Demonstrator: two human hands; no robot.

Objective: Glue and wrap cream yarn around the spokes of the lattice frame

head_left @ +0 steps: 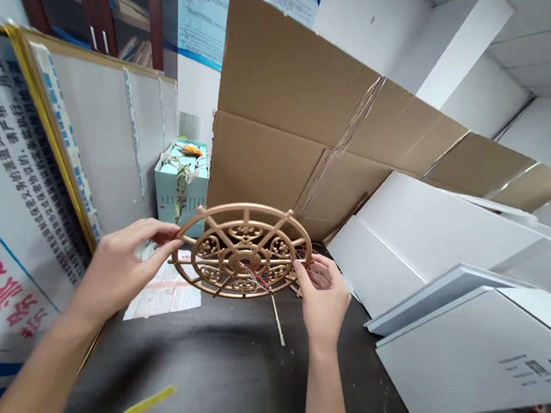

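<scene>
Here the gold openwork disc [235, 259] is held over the dark counter [224, 350], pinched at opposite edges by the fingers [164, 253] of the left hand [129, 251] and right hand [326, 298]! Probably light, stiff, smooth; the outer rim [246, 206] is best gripped, the scrollwork [245, 231] spared.

My left hand [126, 254] and my right hand [325, 294] are bare, with slim, tapering fingers [160, 228]; my smooth left forearm [50, 354] and right forearm [329, 401] are bare too, narrowing towards the wrists [324, 349].
</scene>
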